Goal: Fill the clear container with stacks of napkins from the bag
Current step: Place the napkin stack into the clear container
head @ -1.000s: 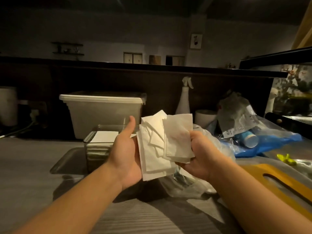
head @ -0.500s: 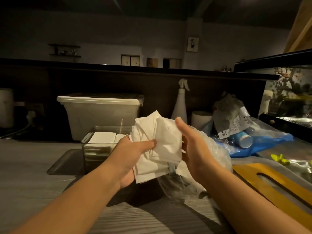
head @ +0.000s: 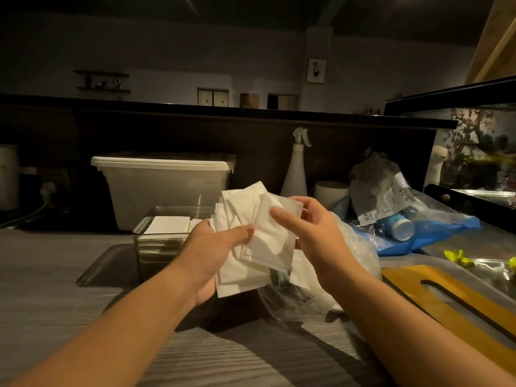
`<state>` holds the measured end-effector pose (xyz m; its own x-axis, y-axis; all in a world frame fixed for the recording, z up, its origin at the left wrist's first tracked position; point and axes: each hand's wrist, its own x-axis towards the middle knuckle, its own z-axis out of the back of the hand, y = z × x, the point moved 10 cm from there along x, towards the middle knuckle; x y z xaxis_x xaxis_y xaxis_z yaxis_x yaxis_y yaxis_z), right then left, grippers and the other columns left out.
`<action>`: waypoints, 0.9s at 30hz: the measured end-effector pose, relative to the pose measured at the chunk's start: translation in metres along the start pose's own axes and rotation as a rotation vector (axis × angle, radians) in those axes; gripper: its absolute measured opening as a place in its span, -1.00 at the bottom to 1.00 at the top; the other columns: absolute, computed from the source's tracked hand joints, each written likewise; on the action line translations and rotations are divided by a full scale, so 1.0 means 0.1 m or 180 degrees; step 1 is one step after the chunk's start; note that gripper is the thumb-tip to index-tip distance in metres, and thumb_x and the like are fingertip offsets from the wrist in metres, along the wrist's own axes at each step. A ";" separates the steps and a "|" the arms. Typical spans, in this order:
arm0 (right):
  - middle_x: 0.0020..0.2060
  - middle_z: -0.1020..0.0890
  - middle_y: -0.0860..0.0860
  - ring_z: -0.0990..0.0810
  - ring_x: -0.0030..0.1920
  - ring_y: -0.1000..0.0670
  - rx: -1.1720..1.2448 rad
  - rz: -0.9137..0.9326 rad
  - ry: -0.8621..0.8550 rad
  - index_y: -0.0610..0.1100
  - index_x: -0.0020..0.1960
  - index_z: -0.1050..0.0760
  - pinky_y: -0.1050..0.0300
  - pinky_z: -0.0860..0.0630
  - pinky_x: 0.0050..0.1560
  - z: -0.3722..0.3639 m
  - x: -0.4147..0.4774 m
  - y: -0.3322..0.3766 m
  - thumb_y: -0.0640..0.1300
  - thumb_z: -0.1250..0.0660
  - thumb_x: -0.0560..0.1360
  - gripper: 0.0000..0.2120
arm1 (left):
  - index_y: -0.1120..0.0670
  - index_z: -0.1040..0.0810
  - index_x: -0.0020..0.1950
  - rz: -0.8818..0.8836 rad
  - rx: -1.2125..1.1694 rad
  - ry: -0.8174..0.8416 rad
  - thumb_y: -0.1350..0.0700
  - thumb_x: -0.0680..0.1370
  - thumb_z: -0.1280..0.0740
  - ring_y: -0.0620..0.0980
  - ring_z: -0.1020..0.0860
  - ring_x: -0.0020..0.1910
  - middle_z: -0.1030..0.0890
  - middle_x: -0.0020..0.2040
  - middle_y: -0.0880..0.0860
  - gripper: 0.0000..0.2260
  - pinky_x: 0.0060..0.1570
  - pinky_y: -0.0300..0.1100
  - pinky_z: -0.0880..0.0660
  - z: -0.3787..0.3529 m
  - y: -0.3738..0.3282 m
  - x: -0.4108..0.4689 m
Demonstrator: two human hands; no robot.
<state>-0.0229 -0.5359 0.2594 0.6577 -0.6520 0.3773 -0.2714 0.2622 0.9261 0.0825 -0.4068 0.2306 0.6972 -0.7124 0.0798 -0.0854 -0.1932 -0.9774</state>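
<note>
A loose, fanned bunch of white napkins (head: 252,241) is held up in front of me, above the counter. My left hand (head: 215,252) grips the bunch from the left, thumb across its front. My right hand (head: 312,233) pinches the front napkin near its top right corner. The clear container (head: 156,241) stands behind my left hand with flat white napkin stacks inside. The crumpled clear plastic bag (head: 349,247) lies under and behind my right wrist.
A white lidded tub (head: 164,185) stands behind the container. A spray bottle (head: 297,169), paper roll (head: 331,191), blue plastic with a small bottle (head: 402,227) and packaging sit at the right. A yellow wooden board (head: 446,300) lies at the near right.
My left thumb has closed over the front of the napkins. My right hand let go of the bunch's right side and now pinches the front napkin near its top.
</note>
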 end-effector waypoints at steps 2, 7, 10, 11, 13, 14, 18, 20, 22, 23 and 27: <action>0.04 -0.63 0.06 -0.66 0.01 0.05 -0.0281 0.0044 -0.0105 0.00 0.17 -0.51 0.22 -0.66 -0.14 0.02 -0.01 -0.01 -0.07 -0.54 0.41 -0.63 | 0.13 -0.60 0.20 -0.0023 0.0113 0.0085 0.22 0.54 -0.40 0.16 -0.71 -0.04 -0.72 -0.01 0.16 -0.76 -0.01 0.14 -0.63 -0.03 0.00 -0.01; -0.11 -0.71 -0.01 -0.69 -0.04 -0.01 0.0007 0.0150 -0.0443 -0.10 -0.01 -0.64 0.19 -0.58 -0.12 0.20 0.04 0.02 -0.11 -0.45 0.52 -0.91 | 0.13 -0.60 0.22 -0.0026 0.0136 0.0111 0.20 0.54 -0.40 0.15 -0.70 -0.03 -0.72 0.00 0.16 -0.75 0.02 0.11 -0.62 -0.03 -0.01 -0.01; -0.12 -0.71 0.00 -0.69 -0.04 -0.01 0.0163 0.0102 -0.0409 -0.12 -0.01 -0.66 0.15 -0.59 -0.09 0.24 0.07 0.02 -0.10 -0.43 0.54 -0.90 | 0.12 -0.61 0.19 -0.0029 0.0063 0.0126 0.20 0.55 -0.39 0.14 -0.71 -0.05 -0.72 -0.01 0.14 -0.78 -0.06 0.04 -0.63 -0.02 -0.05 -0.03; -0.11 -0.72 0.00 -0.69 -0.04 -0.02 0.0183 0.0098 -0.0371 -0.12 0.01 -0.66 0.14 -0.60 -0.09 0.23 0.07 0.02 -0.11 -0.41 0.54 -0.90 | 0.11 -0.60 0.19 -0.0026 0.0048 0.0137 0.20 0.55 -0.38 0.13 -0.71 -0.05 -0.72 -0.01 0.14 -0.78 -0.06 0.04 -0.62 -0.02 -0.05 -0.03; -0.11 -0.72 0.00 -0.69 -0.04 -0.02 0.0223 0.0100 -0.0314 -0.11 0.01 -0.67 0.14 -0.61 -0.08 0.20 0.06 0.02 -0.12 -0.41 0.54 -0.90 | 0.10 -0.60 0.22 -0.0013 0.0018 0.0153 0.19 0.55 -0.38 0.14 -0.70 -0.02 -0.72 0.01 0.14 -0.76 0.00 0.09 -0.62 -0.03 -0.05 -0.04; -0.12 -0.72 0.01 -0.69 -0.06 0.00 0.0217 0.0135 -0.0311 -0.10 0.00 -0.68 0.15 -0.62 -0.08 0.18 0.05 0.03 -0.12 -0.42 0.54 -0.91 | 0.10 -0.59 0.23 0.0005 0.0008 0.0157 0.18 0.55 -0.39 0.15 -0.70 -0.01 -0.72 0.02 0.14 -0.75 0.04 0.14 -0.61 -0.03 -0.04 -0.04; -0.16 -0.71 0.07 -0.70 -0.11 0.08 0.0105 0.0375 -0.0399 -0.07 -0.01 -0.68 0.21 -0.64 -0.15 0.16 -0.02 0.10 -0.11 -0.43 0.52 -0.92 | 0.10 -0.60 0.23 0.0092 -0.0075 0.0261 0.15 0.57 -0.36 0.17 -0.69 0.01 -0.71 0.03 0.16 -0.76 0.06 0.17 -0.60 -0.10 -0.01 -0.06; -0.15 -0.72 0.07 -0.69 -0.10 0.07 0.0083 0.0459 -0.0447 -0.08 0.00 -0.68 0.17 -0.66 -0.12 0.17 -0.04 0.12 -0.11 -0.44 0.52 -0.91 | 0.10 -0.61 0.22 0.0123 -0.0133 0.0325 0.12 0.57 -0.36 0.15 -0.70 -0.02 -0.72 0.01 0.15 -0.77 0.00 0.11 -0.62 -0.14 -0.01 -0.09; -0.13 -0.71 0.07 -0.69 -0.07 0.05 -0.0076 0.0548 -0.0511 -0.06 0.01 -0.68 0.13 -0.68 -0.09 0.18 -0.05 0.14 -0.08 -0.44 0.51 -0.90 | 0.10 -0.61 0.18 0.0195 -0.0219 0.0353 0.08 0.58 -0.34 0.13 -0.71 -0.07 -0.73 -0.02 0.14 -0.79 -0.11 0.04 -0.63 -0.16 0.00 -0.11; -0.12 -0.71 0.09 -0.68 -0.06 0.06 -0.0190 0.0600 -0.0553 -0.04 0.01 -0.67 0.13 -0.68 -0.08 0.19 -0.06 0.15 -0.07 -0.44 0.51 -0.89 | 0.11 -0.61 0.17 0.0245 -0.0273 0.0357 0.06 0.60 -0.33 0.13 -0.71 -0.09 -0.73 -0.03 0.14 -0.80 -0.14 0.01 -0.62 -0.17 0.01 -0.11; -0.10 -0.68 0.13 -0.65 -0.06 0.09 -0.0496 0.0800 -0.0735 0.01 0.02 -0.66 0.16 -0.67 -0.09 0.21 -0.09 0.19 -0.02 -0.45 0.50 -0.88 | 0.11 -0.61 0.19 0.0382 -0.0435 0.0395 -0.01 0.62 -0.29 0.17 -0.71 -0.07 -0.72 -0.01 0.16 -0.74 -0.10 0.06 -0.62 -0.18 0.02 -0.12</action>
<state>-0.0488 -0.5394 0.2735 0.4035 -0.6922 0.5984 -0.2822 0.5279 0.8010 0.0606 -0.4108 0.2313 0.5839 -0.8118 -0.0036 -0.2640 -0.1857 -0.9465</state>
